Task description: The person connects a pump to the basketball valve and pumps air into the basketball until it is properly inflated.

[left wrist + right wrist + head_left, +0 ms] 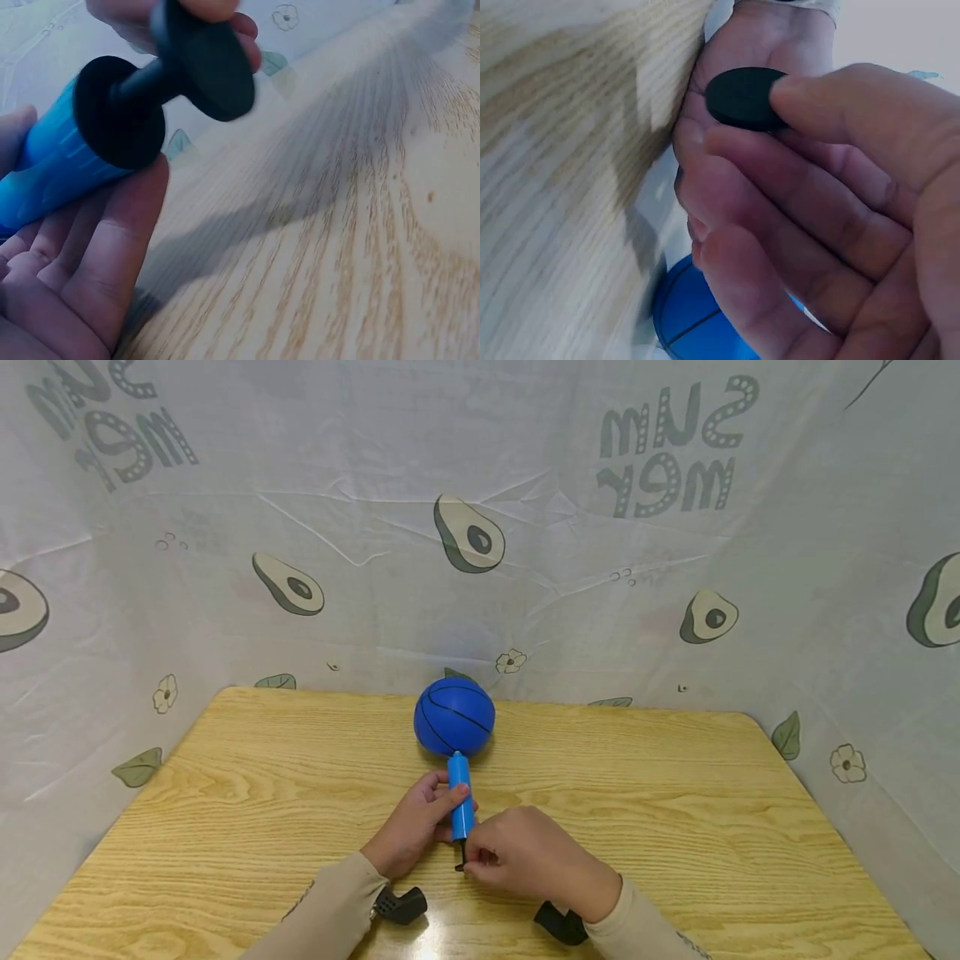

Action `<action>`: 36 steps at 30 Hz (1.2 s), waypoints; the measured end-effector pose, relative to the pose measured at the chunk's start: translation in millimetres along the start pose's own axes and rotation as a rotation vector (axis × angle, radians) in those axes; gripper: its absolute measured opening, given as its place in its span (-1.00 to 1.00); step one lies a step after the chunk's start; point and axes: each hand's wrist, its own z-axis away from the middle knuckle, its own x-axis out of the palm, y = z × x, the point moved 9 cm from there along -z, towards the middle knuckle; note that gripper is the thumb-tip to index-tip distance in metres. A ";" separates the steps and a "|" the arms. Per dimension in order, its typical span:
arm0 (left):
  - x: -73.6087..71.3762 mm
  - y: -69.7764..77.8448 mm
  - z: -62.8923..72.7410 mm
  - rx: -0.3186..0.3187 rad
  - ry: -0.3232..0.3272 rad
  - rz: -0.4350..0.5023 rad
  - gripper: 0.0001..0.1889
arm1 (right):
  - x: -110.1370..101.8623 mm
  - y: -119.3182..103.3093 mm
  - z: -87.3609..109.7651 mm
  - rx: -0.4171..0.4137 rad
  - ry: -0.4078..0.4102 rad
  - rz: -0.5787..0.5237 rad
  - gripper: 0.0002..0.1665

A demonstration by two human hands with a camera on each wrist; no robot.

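A blue hand pump (460,806) points away from the person, its far tip right at the blue ball (453,717) with black seam lines. My left hand (414,822) grips the pump's barrel, thumb on top and fingers beneath. At the near end, my right hand (528,853) pinches the black pump handle (744,97) between thumb and fingers. A short length of black rod (142,84) shows between barrel and handle in the left wrist view. The ball sits on the table, partly visible at the bottom of the right wrist view.
The wooden table (300,760) has its far edge just behind the ball. A pale curtain (360,543) printed with avocados, flowers and leaves hangs round the back and sides. Black devices (401,906) are strapped at both wrists.
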 end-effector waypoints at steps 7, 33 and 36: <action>5.1 0.6 0.7 0.020 -0.063 -0.009 -0.43 | 11.3 -8.5 2.1 -0.068 -0.124 0.014 -0.81; 2.4 3.0 1.2 -0.002 -0.002 0.032 -0.47 | 11.2 -0.7 4.4 -0.037 -0.134 -0.061 -0.83; 2.8 3.2 2.2 0.001 0.001 0.005 -0.47 | 5.3 4.7 2.8 -0.015 -0.076 -0.054 -0.82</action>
